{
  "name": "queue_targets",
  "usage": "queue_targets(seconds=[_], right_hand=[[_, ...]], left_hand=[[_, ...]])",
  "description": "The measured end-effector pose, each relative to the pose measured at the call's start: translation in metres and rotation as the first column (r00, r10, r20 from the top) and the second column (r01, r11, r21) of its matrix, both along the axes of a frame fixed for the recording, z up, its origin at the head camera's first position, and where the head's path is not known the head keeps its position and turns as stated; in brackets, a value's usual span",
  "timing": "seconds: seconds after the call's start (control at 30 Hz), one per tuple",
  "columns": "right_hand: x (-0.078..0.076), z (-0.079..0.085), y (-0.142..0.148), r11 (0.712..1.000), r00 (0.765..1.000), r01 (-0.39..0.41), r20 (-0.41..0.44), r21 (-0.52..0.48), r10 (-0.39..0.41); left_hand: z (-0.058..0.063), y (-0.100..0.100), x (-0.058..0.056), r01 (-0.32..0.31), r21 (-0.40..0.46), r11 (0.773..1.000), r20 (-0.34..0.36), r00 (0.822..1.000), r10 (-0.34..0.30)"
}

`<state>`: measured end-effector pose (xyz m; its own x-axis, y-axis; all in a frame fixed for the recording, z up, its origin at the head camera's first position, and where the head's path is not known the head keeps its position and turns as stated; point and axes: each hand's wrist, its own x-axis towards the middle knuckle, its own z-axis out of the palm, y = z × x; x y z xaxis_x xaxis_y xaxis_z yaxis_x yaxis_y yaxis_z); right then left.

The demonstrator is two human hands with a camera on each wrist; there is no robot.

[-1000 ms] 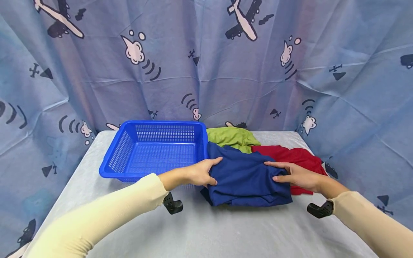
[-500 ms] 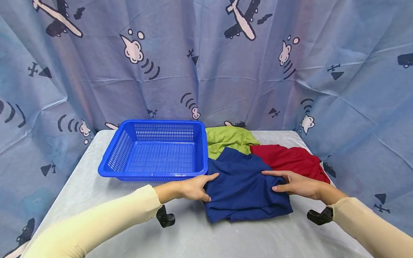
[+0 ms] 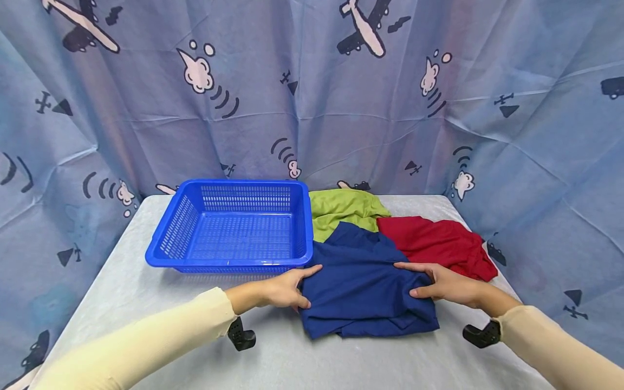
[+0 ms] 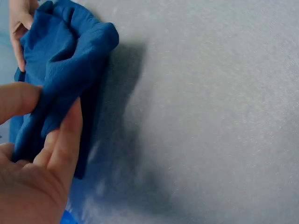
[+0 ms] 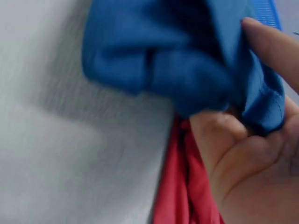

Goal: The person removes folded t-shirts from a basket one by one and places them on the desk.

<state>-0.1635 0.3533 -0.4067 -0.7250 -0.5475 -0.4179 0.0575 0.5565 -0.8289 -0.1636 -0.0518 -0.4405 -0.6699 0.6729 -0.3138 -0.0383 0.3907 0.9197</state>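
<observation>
A crumpled dark blue cloth point(image 3: 363, 292), perhaps a folded garment, is held between both hands above the front of the table. My left hand point(image 3: 283, 290) pinches its left edge; in the left wrist view the thumb point(image 4: 21, 100) lies on one side of the fabric and the fingers go beneath it. At the opposite edge my right hand point(image 3: 446, 284) grips the cloth, thumb on top. The right wrist view shows the cloth's folds point(image 5: 159, 60) hanging over the fingers, whose tips are partly hidden.
A blue perforated plastic basket point(image 3: 246, 238) stands left of the cloth, with nothing inside. Behind the cloth lie a lime green cloth point(image 3: 343, 208) and a red cloth point(image 3: 439, 244). A white-covered table point(image 3: 278, 357) carries everything, with a patterned curtain point(image 3: 312, 92) around it.
Both hands have brought the blue cloth toward the front of the table and slightly left, away from the green and red cloths. The grip stays the same.
</observation>
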Motion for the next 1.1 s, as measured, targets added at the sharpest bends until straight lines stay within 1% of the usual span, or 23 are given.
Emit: queue_targets(seconds=[0.07, 0.13, 0.2, 0.3, 0.47, 0.63, 0.77, 0.9, 1.1], right_hand=[[0.001, -0.004, -0.001, 0.999, 0.997, -0.024, -0.079, 0.022, 0.026], [0.001, -0.007, -0.001, 0.999, 0.99, -0.04, -0.132, 0.033, 0.045], [0.001, -0.01, -0.001, 0.998, 0.987, -0.045, -0.153, 0.034, 0.05], [0.001, -0.014, 0.0, 0.998, 0.986, -0.052, -0.154, 0.035, 0.057], [-0.001, -0.021, 0.004, 0.997, 0.989, -0.059, -0.132, 0.046, 0.065], [-0.003, -0.026, 0.008, 0.995, 0.991, -0.088, -0.098, 0.046, 0.092], [-0.005, -0.028, 0.01, 0.995, 0.996, -0.067, -0.048, 0.07, 0.071], [-0.006, -0.031, 0.011, 0.996, 0.999, -0.034, 0.001, 0.082, 0.034], [-0.005, -0.034, 0.014, 0.998, 0.999, -0.026, 0.025, 0.059, 0.025]], left_hand=[[-0.003, 0.0, -0.001, -0.004, -0.007, 1.0, -0.025, 1.0, 0.004], [-0.005, -0.001, -0.001, -0.005, -0.019, 1.0, -0.041, 0.999, 0.004], [-0.006, -0.002, -0.002, -0.002, -0.041, 0.999, -0.049, 0.999, 0.0], [-0.008, -0.004, -0.002, 0.014, -0.081, 0.997, -0.053, 0.998, -0.019], [-0.011, -0.007, -0.003, 0.054, -0.113, 0.992, -0.051, 0.997, -0.06], [-0.015, -0.008, -0.003, 0.091, -0.092, 0.992, -0.045, 0.994, -0.095], [-0.019, -0.009, -0.003, 0.104, -0.072, 0.992, -0.026, 0.994, -0.106], [-0.022, -0.009, -0.004, 0.111, -0.068, 0.991, -0.024, 0.993, -0.113], [-0.021, -0.01, -0.005, 0.121, -0.083, 0.989, -0.032, 0.992, -0.124]])
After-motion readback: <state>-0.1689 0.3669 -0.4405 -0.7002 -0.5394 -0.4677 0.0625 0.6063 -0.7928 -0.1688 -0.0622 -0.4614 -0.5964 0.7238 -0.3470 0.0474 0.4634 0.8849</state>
